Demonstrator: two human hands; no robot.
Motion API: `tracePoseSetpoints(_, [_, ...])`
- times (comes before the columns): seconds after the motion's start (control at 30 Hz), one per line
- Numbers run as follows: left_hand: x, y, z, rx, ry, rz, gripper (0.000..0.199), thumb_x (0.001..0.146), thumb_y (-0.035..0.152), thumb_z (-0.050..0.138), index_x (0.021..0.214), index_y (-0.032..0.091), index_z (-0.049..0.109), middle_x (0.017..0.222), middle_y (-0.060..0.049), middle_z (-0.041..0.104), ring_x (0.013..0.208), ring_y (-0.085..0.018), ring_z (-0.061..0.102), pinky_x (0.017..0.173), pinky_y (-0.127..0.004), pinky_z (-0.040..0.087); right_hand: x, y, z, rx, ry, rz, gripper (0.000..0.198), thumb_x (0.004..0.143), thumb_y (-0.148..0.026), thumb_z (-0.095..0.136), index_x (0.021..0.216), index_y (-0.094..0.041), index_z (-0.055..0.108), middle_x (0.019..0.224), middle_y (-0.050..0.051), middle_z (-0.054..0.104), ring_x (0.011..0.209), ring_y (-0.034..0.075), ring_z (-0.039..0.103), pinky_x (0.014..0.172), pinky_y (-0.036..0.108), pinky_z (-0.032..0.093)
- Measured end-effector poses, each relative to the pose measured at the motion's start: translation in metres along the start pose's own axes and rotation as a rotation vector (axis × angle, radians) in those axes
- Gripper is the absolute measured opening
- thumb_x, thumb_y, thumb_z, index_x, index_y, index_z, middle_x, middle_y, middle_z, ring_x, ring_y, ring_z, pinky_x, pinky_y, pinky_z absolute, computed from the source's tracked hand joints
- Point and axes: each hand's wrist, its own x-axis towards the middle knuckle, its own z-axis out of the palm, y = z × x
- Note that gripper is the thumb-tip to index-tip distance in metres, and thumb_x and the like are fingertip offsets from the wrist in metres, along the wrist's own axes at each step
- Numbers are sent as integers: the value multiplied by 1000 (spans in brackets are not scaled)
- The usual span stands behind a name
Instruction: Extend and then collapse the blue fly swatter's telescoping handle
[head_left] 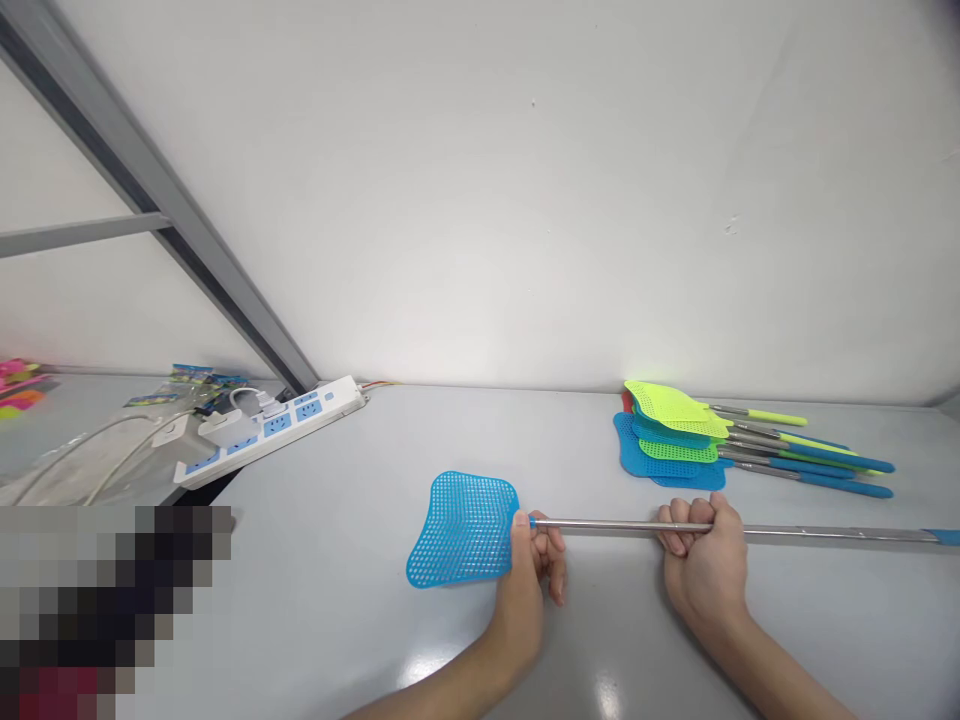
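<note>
A blue fly swatter with a perforated head and a long metal telescopic rod lies across both my hands above the table. My left hand pinches it where the head meets the rod, thumb on top. Further right, my right hand is closed around the middle of the extended rod. The blue handle end runs out of view at the right edge. Behind my right hand rests a pile of swatters with yellow, green and blue heads, their handles pointing right.
A white power strip with plugs and cables lies at the back left, beside a grey metal post. Plastic packaging and pink and orange items are farther left. A white wall stands behind the grey table.
</note>
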Motion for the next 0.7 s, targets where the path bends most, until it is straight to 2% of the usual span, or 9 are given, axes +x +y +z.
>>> tracePoseSetpoints(0.7, [-2, 2, 2, 6, -25, -27, 51, 75, 59, 20, 63, 17, 45, 36, 3, 42, 36, -9, 35, 41, -20, 28, -3, 3, 0, 3, -9, -4, 35, 75, -29, 41, 50, -19, 20, 38, -9, 20, 31, 7, 23, 35, 23, 19])
